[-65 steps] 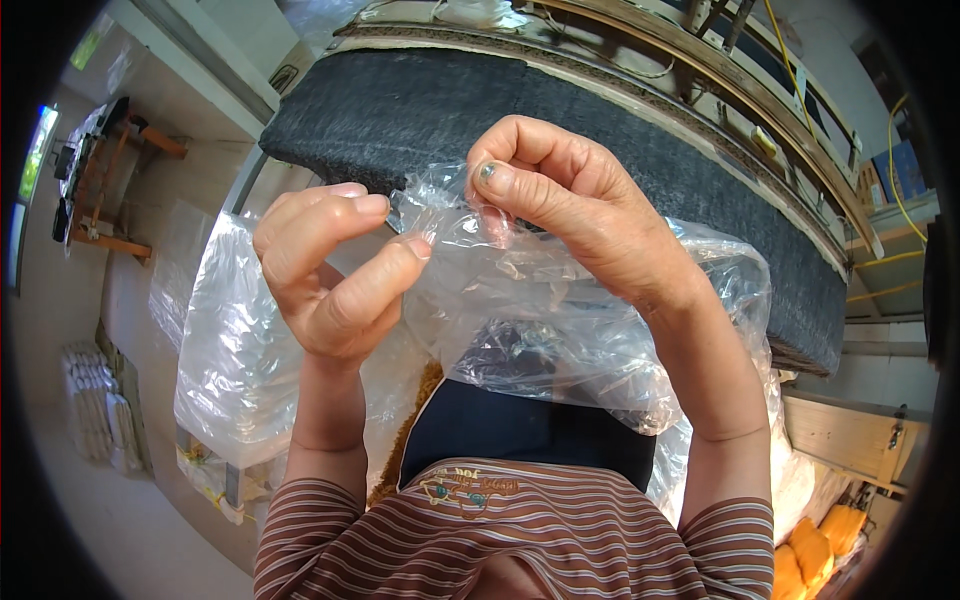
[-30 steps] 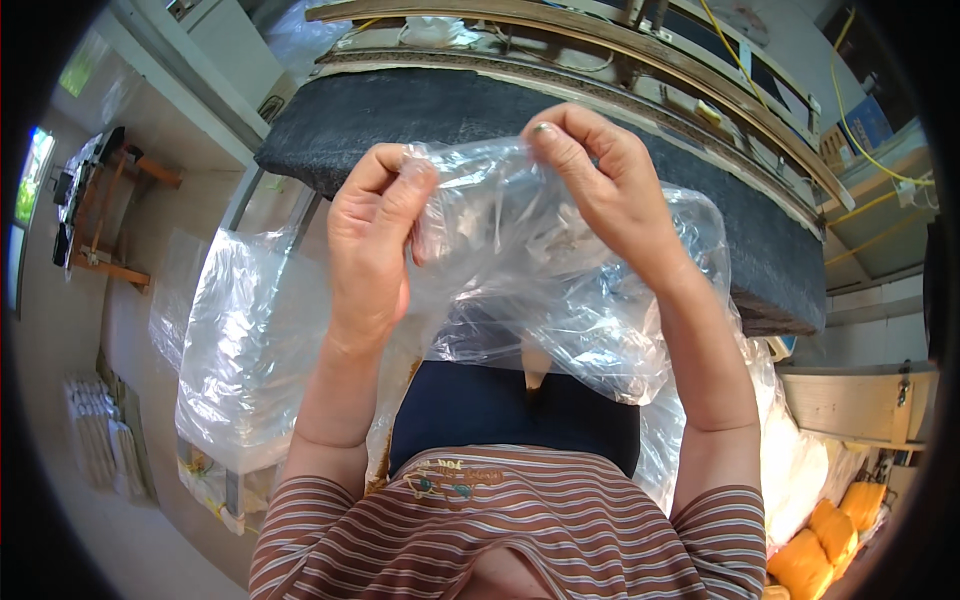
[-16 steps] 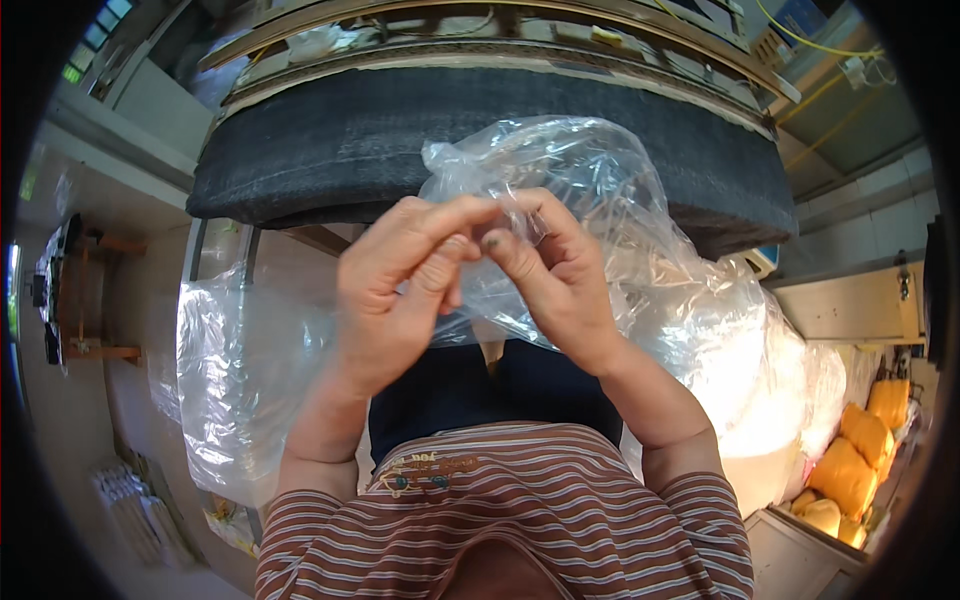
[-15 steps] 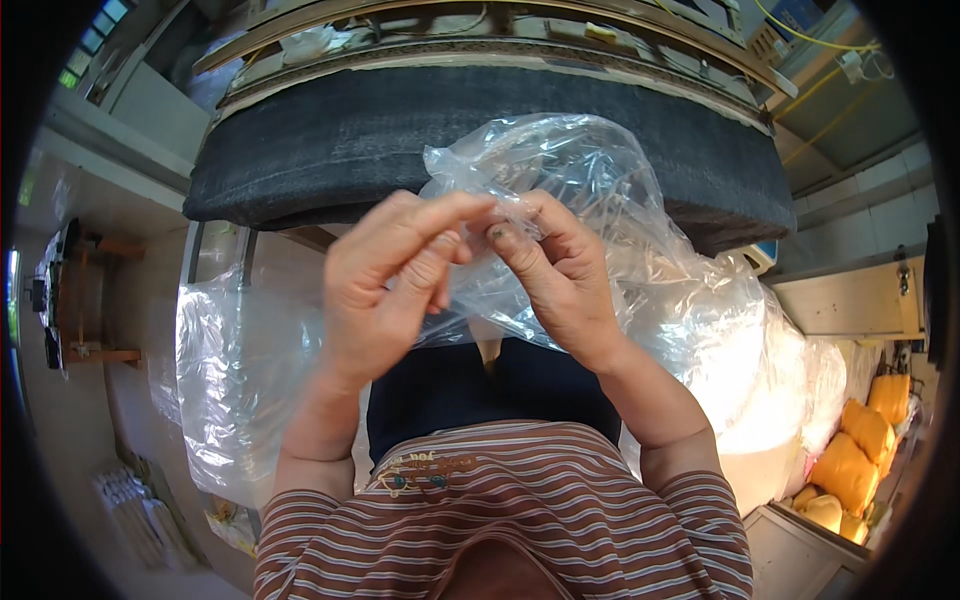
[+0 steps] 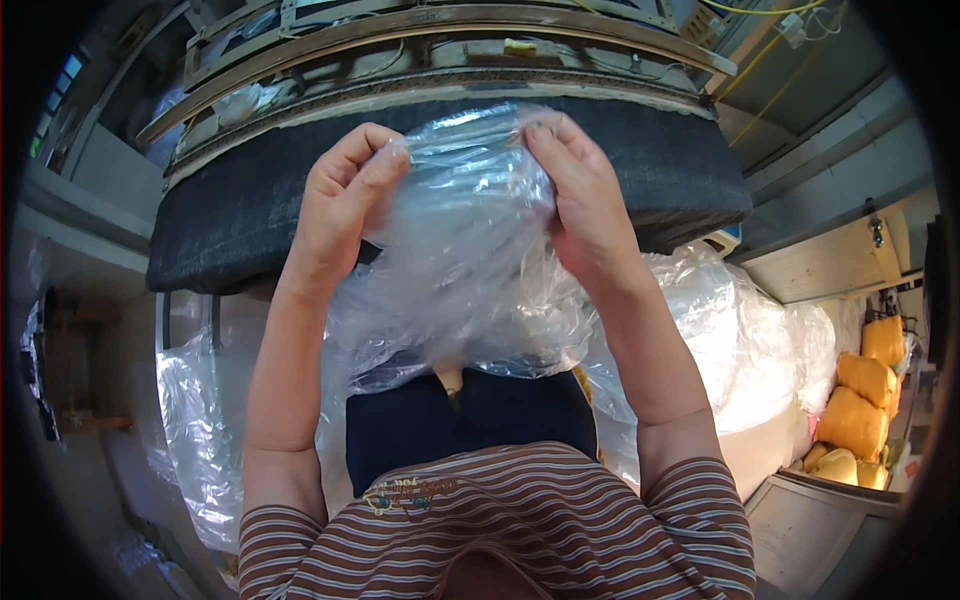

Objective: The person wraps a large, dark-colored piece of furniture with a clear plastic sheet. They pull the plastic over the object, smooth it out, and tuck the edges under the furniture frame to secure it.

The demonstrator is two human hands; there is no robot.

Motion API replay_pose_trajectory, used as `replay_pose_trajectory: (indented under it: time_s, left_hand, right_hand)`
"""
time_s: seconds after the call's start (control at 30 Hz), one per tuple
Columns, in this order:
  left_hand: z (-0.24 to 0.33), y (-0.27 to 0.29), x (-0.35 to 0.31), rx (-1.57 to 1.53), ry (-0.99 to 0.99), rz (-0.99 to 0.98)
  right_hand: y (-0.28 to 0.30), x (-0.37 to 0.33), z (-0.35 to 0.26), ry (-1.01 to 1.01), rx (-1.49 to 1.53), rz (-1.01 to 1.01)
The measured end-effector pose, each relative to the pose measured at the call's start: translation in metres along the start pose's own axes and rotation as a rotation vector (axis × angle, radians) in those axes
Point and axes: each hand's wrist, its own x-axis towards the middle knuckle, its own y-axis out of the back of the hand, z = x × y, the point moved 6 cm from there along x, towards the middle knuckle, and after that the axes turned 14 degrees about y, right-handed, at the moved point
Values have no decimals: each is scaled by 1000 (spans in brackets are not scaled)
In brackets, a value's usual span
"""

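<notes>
A clear plastic bag (image 5: 465, 215) is stretched between my two hands, its top edge pulled taut and its lower part hanging crumpled and blurred over my lap. Thumb and fingers of my left hand (image 5: 345, 200) pinch its upper left edge. At the upper right edge my right hand (image 5: 585, 200) pinches it the same way. Both hands are raised in front of a padded edge covered in dark cloth (image 5: 225, 215), which the bag partly hides.
Piles of clear plastic (image 5: 715, 320) lie to my right, and more plastic sheeting (image 5: 200, 430) is at my left. Wooden rails (image 5: 440, 22) run across the far side, behind the dark padding. Orange-yellow bundles (image 5: 855, 405) sit at the far right.
My hands were close together at the bunched plastic. They have spread apart and moved farther out, drawing the bag's edge wide between them. The view has shifted slightly.
</notes>
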Motion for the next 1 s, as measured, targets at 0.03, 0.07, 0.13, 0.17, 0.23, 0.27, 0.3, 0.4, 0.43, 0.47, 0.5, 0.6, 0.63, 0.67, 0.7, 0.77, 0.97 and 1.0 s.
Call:
replay_pose_trajectory:
  time_s: [0.03, 0.07, 0.13, 0.17, 0.23, 0.27, 0.3, 0.4, 0.43, 0.47, 0.5, 0.6, 0.63, 0.67, 0.7, 0.77, 0.97, 1.0]
  left_hand:
    - [2, -1, 9, 34, 39, 72]
    - [2, 2, 18, 69, 80, 151]
    - [2, 9, 55, 286, -124, 279]
    - [-5, 16, 72, 394, -223, 354]
    - [-39, 50, 100, 482, -207, 507]
    - [-47, 58, 110, 523, -204, 570]
    - [-49, 55, 115, 544, -185, 627]
    - [-53, 54, 126, 574, -153, 755]
    - [-53, 58, 135, 585, -158, 764]
    - [-53, 60, 144, 595, -164, 775]
    - [-53, 62, 153, 600, -161, 800]
    - [-46, 67, 173, 612, -145, 881]
    - [-44, 63, 175, 612, -123, 899]
    - [-41, 61, 176, 611, -101, 916]
    - [-38, 59, 178, 681, -84, 923]
    - [-35, 56, 177, 822, -40, 932]
    - [-26, 59, 172, 1077, 26, 899]
    - [-27, 60, 171, 1076, 30, 879]
  right_hand:
    - [12, 19, -1, 143, -155, -24]
    - [22, 37, -5, 287, -399, -1]
    - [33, 66, -10, 569, -882, 43]
    - [43, 85, 5, 565, -915, 67]
    - [62, 118, 50, 560, -961, 106]
    - [75, 122, 71, 555, -1012, 149]
    - [79, 121, 74, 516, -1005, 188]
    - [82, 123, 81, 454, -1010, 249]
    - [84, 128, 82, 474, -1018, 263]
    - [84, 134, 82, 496, -1026, 274]
    - [85, 141, 84, 522, -1047, 288]
    - [80, 157, 87, 487, -1113, 348]
    - [81, 159, 87, 477, -1105, 365]
    - [83, 162, 88, 483, -1143, 371]
    - [85, 165, 88, 490, -1180, 377]
    - [85, 166, 87, 522, -1244, 405]
    - [82, 164, 84, 526, -1280, 458]
    - [81, 164, 84, 522, -1270, 470]
